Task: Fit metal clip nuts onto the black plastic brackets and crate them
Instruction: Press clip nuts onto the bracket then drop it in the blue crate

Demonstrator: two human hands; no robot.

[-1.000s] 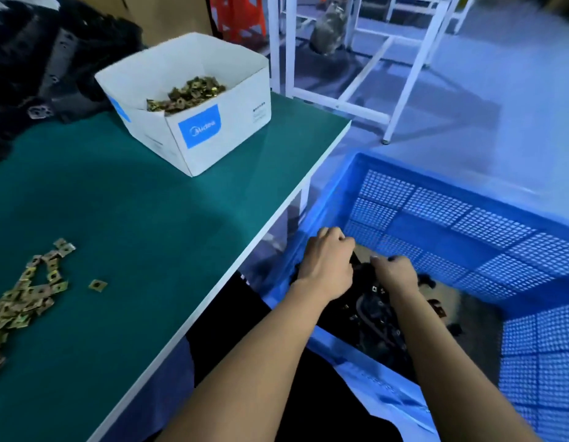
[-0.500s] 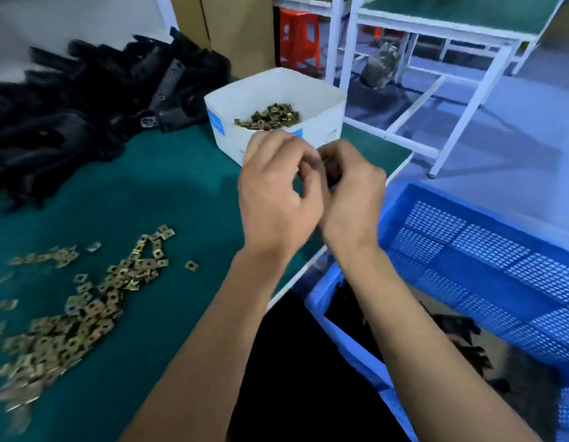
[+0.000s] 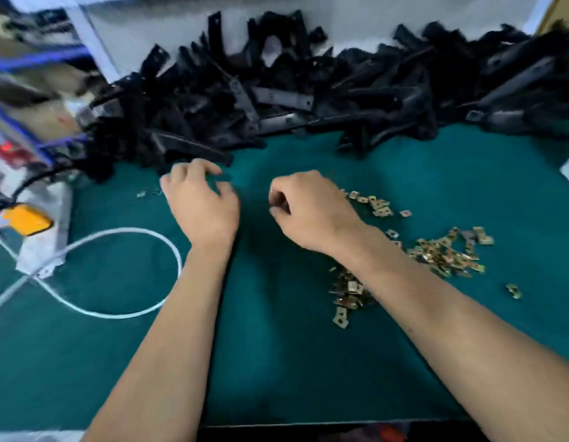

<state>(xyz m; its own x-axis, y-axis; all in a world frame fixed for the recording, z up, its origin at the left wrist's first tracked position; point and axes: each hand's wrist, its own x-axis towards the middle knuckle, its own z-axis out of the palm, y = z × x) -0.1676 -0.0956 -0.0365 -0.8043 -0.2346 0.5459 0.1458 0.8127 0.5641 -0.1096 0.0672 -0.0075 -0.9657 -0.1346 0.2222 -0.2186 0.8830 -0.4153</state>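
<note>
Loads left: brackets (image 3: 308, 90) piling behind the green mat (image 3: 277, 362), clip nuts (image 3: 442, 253) lying loose on it. Left hand (image 3: 202, 204) spreading open, reaching bracketward; right hand (image 3: 312, 208) curling, contents unclear.

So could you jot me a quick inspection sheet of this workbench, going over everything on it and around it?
Surface: green mat, bare in the middle.
Job's things: heap of black brackets along the far edge; loose clip nuts scattered at right.
Clutter: orange and white device at left, blurred.
Hands: left hand open, reaching toward the brackets; right hand curled, whether it holds anything cannot be told.
Cables: white cable looped on the mat at left.
Surroundings: pale wall behind the heap; left side too blurred to read.
</note>
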